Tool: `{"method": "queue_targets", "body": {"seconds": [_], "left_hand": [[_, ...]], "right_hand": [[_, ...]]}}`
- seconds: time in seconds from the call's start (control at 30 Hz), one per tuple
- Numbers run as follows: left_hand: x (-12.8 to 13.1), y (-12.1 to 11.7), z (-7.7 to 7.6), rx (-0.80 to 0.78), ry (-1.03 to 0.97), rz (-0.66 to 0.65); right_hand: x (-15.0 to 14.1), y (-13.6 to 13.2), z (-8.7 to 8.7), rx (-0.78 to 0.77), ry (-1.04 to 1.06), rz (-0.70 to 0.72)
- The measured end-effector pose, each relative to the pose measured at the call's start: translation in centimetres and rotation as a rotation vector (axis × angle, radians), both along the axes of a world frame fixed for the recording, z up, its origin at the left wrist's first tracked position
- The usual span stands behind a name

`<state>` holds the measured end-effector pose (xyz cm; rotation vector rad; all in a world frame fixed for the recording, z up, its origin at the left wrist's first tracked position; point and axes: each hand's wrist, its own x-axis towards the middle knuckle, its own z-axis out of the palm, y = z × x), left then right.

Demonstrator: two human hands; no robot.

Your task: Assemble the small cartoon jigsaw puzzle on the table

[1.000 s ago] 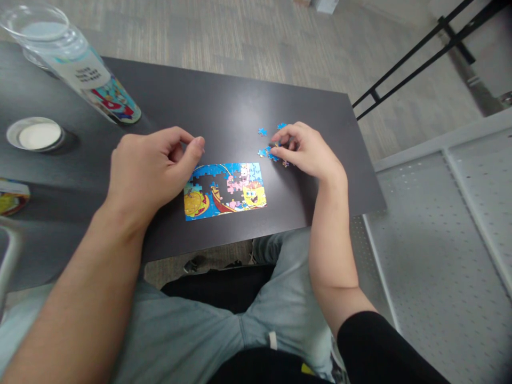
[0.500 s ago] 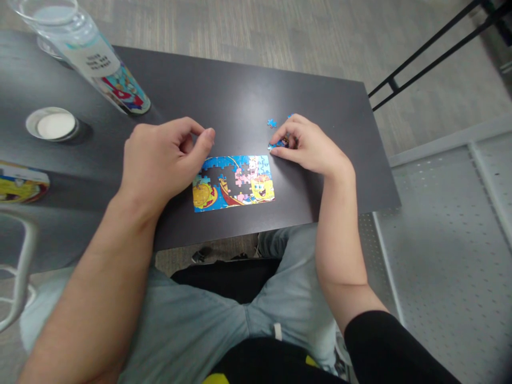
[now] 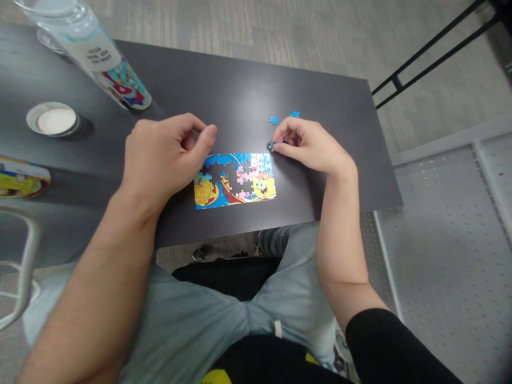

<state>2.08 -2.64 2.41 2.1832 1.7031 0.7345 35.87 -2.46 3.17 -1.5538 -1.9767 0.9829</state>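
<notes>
A partly assembled cartoon jigsaw puzzle (image 3: 264, 186) lies on the dark table, with gaps in its middle showing the tabletop. My right hand (image 3: 306, 141) is just beyond its upper right corner, thumb and forefinger closed on a small blue puzzle piece (image 3: 271, 145). Two loose blue pieces, one puzzle piece (image 3: 273, 121) and another puzzle piece (image 3: 295, 114), lie just past those fingers. My left hand (image 3: 164, 152) rests at the puzzle's left side, covering its upper left corner. Its fingers are curled with the thumb against the forefinger; anything inside the pinch is hidden.
A tall clear container (image 3: 104, 64) with a cartoon label stands at the back left. Near it are a round lid-like cup with a white inside (image 3: 56, 121) and a yellow printed item (image 3: 22, 178). A white curved chair frame (image 3: 28, 266) is at the left edge.
My right fingers have drawn together on one piece and shifted slightly, uncovering more of the far loose piece. My left hand stays almost where it was.
</notes>
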Motion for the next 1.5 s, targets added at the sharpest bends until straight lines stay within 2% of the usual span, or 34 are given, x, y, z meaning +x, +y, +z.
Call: {"method": "queue_targets", "body": {"seconds": [0.13, 0.23, 0.5, 0.67, 0.8, 1.3, 1.5], "left_hand": [[0.0, -0.1, 0.3, -0.068, 0.053, 0.027], [0.1, -0.2, 0.4, -0.048, 0.039, 0.025], [0.1, 0.0, 0.0, 0.003, -0.006, -0.003], [0.1, 0.0, 0.3, -0.007, 0.017, -0.008], [0.2, -0.1, 0.9, -0.058, 0.055, 0.0], [0.3, -0.2, 1.0, -0.066, 0.075, -0.007], [0.2, -0.2, 0.9, -0.052, 0.06, -0.006]], "right_hand": [[0.7, 0.3, -0.9, 0.064, 0.074, 0.032], [1.1, 0.4, -1.4, 0.081, 0.125, 0.061], [0.9, 0.3, -1.3, 0.034, 0.091, 0.009], [1.6, 1.1, -3.0, 0.112, 0.234, 0.088], [2.0, 1.6, -3.7, 0.106, 0.244, 0.088], [2.2, 1.5, -3.7, 0.117, 0.278, 0.099], [2.1, 1.2, -3.1, 0.102, 0.25, 0.113]]}}
